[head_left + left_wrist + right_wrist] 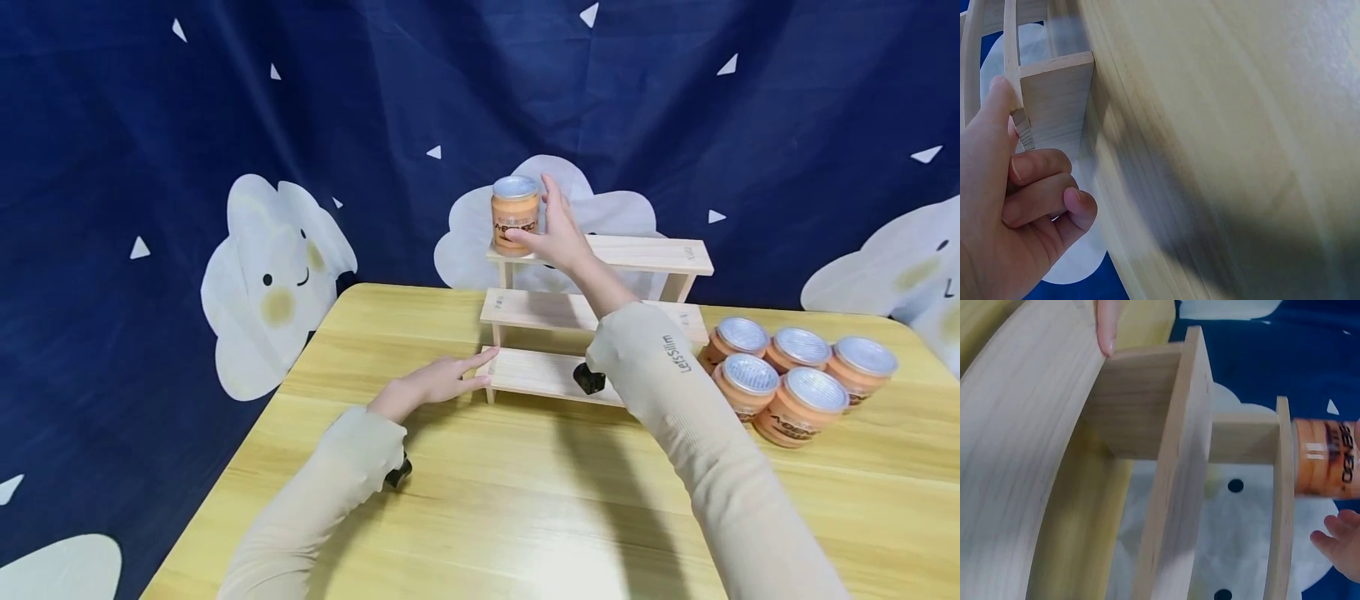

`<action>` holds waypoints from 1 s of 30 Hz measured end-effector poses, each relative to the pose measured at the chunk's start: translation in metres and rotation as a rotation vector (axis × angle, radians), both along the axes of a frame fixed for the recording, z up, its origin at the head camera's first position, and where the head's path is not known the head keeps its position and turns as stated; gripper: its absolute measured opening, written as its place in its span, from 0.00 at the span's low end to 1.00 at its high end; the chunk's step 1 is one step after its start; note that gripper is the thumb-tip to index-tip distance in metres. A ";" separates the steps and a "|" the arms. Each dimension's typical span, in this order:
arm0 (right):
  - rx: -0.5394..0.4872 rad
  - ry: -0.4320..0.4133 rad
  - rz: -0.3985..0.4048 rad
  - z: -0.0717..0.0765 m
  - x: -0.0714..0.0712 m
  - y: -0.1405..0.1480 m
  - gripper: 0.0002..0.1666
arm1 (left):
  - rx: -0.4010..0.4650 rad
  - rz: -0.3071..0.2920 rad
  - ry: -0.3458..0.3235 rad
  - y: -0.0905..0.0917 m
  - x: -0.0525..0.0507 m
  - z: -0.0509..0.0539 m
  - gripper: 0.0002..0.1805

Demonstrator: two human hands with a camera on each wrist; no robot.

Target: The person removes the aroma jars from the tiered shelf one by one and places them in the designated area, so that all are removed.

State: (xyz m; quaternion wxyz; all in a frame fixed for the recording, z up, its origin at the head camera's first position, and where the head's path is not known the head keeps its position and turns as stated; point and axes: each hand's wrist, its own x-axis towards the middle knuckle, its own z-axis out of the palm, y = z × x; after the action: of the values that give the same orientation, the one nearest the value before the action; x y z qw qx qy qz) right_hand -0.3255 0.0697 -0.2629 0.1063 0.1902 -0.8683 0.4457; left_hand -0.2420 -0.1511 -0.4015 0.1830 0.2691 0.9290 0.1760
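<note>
A three-step wooden shelf [547, 308] stands on the table. On the left end of its top step sits an orange jar [515, 218] with a silver lid and dark lettering. My right hand [562, 237] is beside this jar, fingers spread; the thumb lies at the jar's front while the other fingers stand apart from it. In the right wrist view the jar [1325, 459] rests against the top board, with the curved fingertips [1338, 534] off its side. My left hand [431, 385] holds the left end of the lowest step between thumb and forefinger, the other fingers [1041, 194] curled below.
Several matching orange jars [802, 396] stand grouped on the table [465, 517] to the right of the shelf. Behind the table hangs a dark blue curtain [360, 100] with white clouds and triangles.
</note>
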 end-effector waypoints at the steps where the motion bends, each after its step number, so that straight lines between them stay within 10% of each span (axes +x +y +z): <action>1: 0.003 0.004 -0.012 -0.001 -0.001 -0.002 0.58 | 0.001 -0.002 -0.002 0.001 0.000 0.001 0.33; 18: -0.105 0.080 -0.128 -0.009 -0.001 -0.015 0.54 | 0.008 -0.013 -0.004 0.004 0.000 0.006 0.32; 30: -0.266 0.112 -0.052 -0.017 0.037 0.029 0.51 | 0.005 0.002 -0.002 0.001 0.003 0.005 0.32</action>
State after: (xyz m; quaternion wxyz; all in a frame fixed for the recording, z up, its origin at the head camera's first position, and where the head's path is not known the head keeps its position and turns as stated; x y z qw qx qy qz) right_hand -0.2882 0.0988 -0.2800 0.1904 0.1766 -0.7987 0.5428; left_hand -0.2395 -0.1498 -0.3967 0.1833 0.2684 0.9287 0.1786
